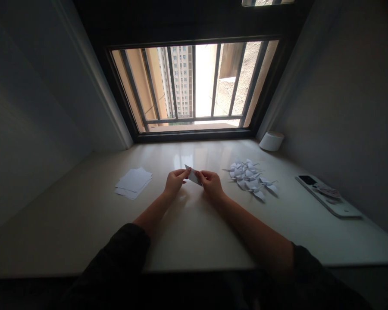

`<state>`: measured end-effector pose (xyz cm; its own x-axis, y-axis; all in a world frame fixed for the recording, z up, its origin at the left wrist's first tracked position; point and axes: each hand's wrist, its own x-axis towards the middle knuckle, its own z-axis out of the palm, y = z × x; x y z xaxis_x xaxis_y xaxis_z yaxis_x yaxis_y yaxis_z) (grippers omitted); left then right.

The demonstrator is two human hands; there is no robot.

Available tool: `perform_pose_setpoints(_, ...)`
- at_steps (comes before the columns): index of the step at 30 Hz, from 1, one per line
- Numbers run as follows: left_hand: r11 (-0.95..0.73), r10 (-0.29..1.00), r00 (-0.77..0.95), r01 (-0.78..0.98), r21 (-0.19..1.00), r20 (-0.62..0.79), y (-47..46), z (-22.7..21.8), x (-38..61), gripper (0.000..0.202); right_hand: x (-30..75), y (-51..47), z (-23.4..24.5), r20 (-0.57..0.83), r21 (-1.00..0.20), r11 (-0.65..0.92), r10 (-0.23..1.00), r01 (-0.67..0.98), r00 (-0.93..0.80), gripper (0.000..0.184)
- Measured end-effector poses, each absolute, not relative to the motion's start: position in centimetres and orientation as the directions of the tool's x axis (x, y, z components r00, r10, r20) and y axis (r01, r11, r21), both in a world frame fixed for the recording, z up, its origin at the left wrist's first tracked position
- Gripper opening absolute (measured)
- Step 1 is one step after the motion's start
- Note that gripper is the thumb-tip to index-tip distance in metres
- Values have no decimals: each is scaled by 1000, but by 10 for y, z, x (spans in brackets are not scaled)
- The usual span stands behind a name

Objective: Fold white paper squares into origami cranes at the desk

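Between my two hands, a small folded piece of white paper is held up just above the white sill. My left hand pinches its left end between thumb and fingers. On the other side, my right hand grips the right end, thumb on the near face. To the right lies a cluster of several folded paper cranes, with pointed tips and wings. A loose stack of square white paper sheets rests to the left, its edges not lined up.
A phone lies face down on the right, with a round attachment on its back. At the back right corner stands a white rounded object. A dark-framed window with bars closes off the far side; walls flank the sill.
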<state>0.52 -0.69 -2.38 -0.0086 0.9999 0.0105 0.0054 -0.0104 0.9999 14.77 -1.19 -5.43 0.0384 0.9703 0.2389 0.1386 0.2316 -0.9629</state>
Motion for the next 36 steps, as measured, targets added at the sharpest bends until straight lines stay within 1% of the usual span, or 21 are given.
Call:
perform_pose_setpoints(3, -8, 999, -50, -49, 999, 5, -7, -23, 7, 33, 147, -11, -54, 216, -973, 212, 975, 89, 50, 49)
perform_pose_setpoints(7, -48, 987, -158, -102, 994, 32, -8, -21, 6, 35, 146, -9, -55, 173, -985, 173, 984, 1, -46, 44)
perform_pose_setpoints(9, -52, 981, -190, -106, 993, 31, -7, -22, 5, 36, 146, -9, -54, 167, -986, 168, 982, 4, -89, 43)
perform_pose_setpoints(14, -46, 982, -188, -99, 994, 27, -6, -26, 3, 38, 147, -11, -51, 172, -985, 174, 979, 6, -107, 40)
perform_pose_setpoints(20, -157, 968, -199, 6, 988, 155, -5, -27, 3, 38, 148, -12, -50, 137, -988, 146, 976, 43, -167, 39)
perform_pose_setpoints(22, -156, 968, -198, 0, 988, 153, -5, -26, 3, 38, 147, -12, -51, 147, -987, 155, 977, 40, -156, 38)
perform_pose_setpoints(25, -122, 973, -203, -47, 991, 110, -5, -25, 2, 39, 147, -13, -51, 170, -983, 178, 976, 45, -135, 36)
perform_pose_setpoints(28, -95, 974, -214, -84, 992, 75, -4, -27, 2, 40, 148, -13, -49, 189, -974, 204, 972, 101, -139, 33)
perform_pose_setpoints(31, -107, 976, -200, -68, 992, 91, -3, -29, 2, 41, 150, -14, -47, 236, -936, 256, 966, 241, -108, 31)
perform_pose_setpoints(34, -127, 982, -142, -21, 992, 123, -2, -29, 1, 45, 154, -15, -46, 351, -859, 321, 936, 399, 1, 28)
perform_pose_setpoints(36, -95, 992, -89, 6, 995, 95, -1, -29, 0, 48, 157, -17, -45, 459, -778, 364, 886, 511, 68, 25)
